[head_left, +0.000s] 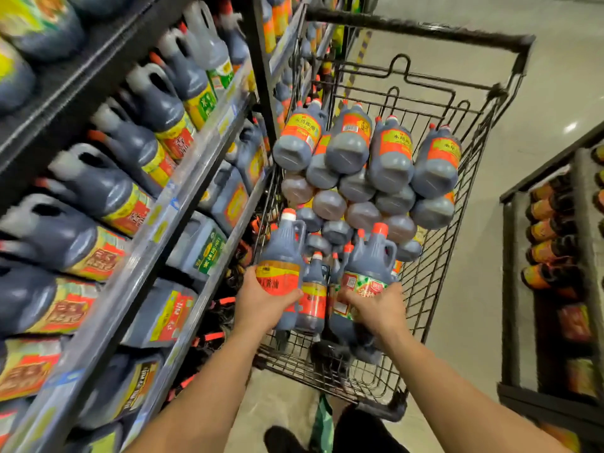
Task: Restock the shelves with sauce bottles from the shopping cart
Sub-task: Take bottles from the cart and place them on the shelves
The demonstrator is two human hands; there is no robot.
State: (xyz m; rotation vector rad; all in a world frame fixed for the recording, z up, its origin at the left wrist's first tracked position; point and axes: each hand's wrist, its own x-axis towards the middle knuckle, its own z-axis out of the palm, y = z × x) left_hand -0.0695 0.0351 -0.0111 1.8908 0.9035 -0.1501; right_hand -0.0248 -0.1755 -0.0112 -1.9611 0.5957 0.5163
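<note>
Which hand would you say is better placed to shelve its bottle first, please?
Probably the left hand: it grips the white-capped bottle at the side of the cart nearest the shelves. The right hand holds its red-capped bottle farther away.

Shelf bottles (81, 184) blurred at left, labels (101, 259) illegible, lower cart bottles (330, 204) mostly hidden beneath the top ones, right rack (508, 289) cut by edge.

The white-capped sauce bottle (281, 256) in my left hand (264, 307) is dark brown, with an orange-red label banded in yellow. The red-capped sauce bottle (368, 260) in my right hand (376, 310) has a green-and-white chequered label with red. The shopping cart (425, 29) is black wire, and its piled bottles (392, 152) carry orange labels edged in yellow. The shelves (183, 204) are grey and the floor (487, 305) is pale beige.
</note>
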